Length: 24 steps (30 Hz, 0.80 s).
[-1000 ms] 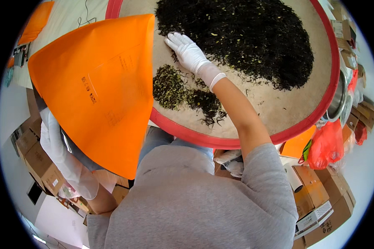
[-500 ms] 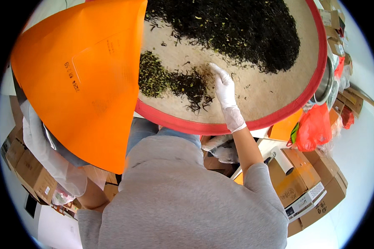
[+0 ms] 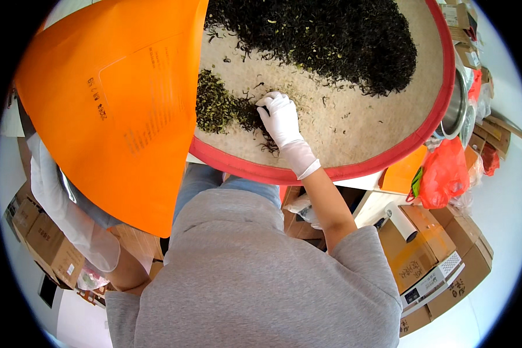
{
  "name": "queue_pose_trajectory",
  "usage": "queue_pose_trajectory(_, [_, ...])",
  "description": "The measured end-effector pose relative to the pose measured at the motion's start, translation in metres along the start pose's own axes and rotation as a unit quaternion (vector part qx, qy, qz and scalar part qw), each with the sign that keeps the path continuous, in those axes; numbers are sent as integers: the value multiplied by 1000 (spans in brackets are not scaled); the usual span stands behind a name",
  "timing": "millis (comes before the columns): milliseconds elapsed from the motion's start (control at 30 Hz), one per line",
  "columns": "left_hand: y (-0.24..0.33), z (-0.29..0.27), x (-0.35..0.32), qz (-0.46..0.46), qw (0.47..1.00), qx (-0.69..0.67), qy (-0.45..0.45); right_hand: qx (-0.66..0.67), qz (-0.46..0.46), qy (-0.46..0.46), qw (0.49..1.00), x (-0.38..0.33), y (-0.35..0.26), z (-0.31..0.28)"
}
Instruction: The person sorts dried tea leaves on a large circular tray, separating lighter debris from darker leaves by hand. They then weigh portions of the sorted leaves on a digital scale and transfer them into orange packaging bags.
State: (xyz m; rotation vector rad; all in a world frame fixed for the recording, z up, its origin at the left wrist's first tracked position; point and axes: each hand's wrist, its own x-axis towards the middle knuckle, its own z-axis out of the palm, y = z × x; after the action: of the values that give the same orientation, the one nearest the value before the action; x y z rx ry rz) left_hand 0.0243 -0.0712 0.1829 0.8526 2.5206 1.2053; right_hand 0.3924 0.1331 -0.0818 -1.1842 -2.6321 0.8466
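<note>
A round tray [image 3: 354, 139] with a red rim holds a large heap of dark, curled dried tea leaves [image 3: 330, 40]. Nearer to me lies a smaller, greener pile of tea leaves [image 3: 213, 104]. My right hand [image 3: 281, 119], in a white glove, is at the right end of that small pile, its fingers curled in on some dark leaves. A big orange bag [image 3: 122, 104] with print on it covers the tray's left side. My left forearm, in a translucent white sleeve [image 3: 69, 209], reaches up behind the bag, which hides the left hand and its fingers.
To the right stand a metal bowl [image 3: 455, 110], a red plastic bag [image 3: 443, 177] and cardboard boxes [image 3: 414, 243]. More boxes [image 3: 46, 238] are at the lower left. Leaf crumbs are scattered over the tray's pale lining.
My right hand has moved left, onto the end of the small pile, and its stretched fingers have curled in. The orange bag has shifted and turned slightly.
</note>
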Motion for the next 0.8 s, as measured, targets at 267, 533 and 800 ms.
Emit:
queue_pose_trajectory(267, [-2, -4, 6, 1, 995, 97, -26, 629, 257, -89, 728, -23, -8, -51])
queue_pose_trajectory(533, [12, 19, 4, 75, 996, 6, -42, 791, 181, -117, 572, -36, -36, -94])
queue_pose_trajectory(800, [30, 31, 9, 37, 997, -65, -38, 802, 172, -112, 560, -42, -52, -109])
